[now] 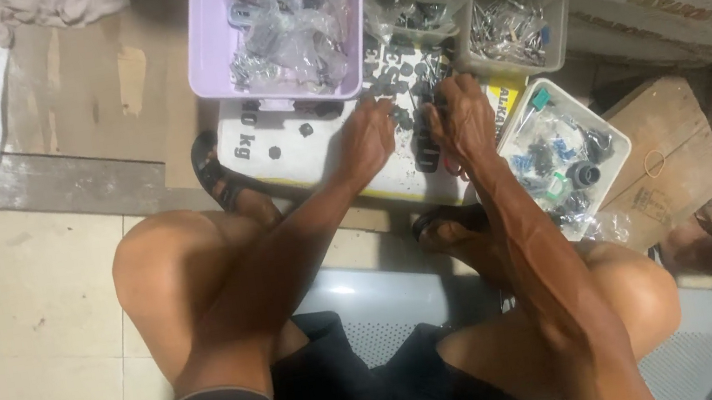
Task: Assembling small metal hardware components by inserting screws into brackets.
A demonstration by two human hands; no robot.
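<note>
On the floor in front of the seated person lay a flat white sack (291, 144), and both hands worked over a scatter of small dark parts (399, 81) spread on it. The left hand (368, 132) was down at the near edge of that scatter, fingers curled toward the pieces; whether its grip was actually shut on one, I could not tell. The right hand (462, 118), just beside it, had its grip clamped on a slim black piece (426, 147) that hung down below the knuckles.

A lilac tub (207, 53) with clear bags of parts sat touching the sack's far edge. A grey bin of metal bits (508, 31) stood to the right of it, and a white tray (612, 138) of mixed fittings lay by the right forearm.

The risk, to my eye: the loose pieces were packed close, so a sweeping finger could have flicked some off the sack onto the tiles. The right forearm passed just beside the tray too, and a nudge might have tipped it.
</note>
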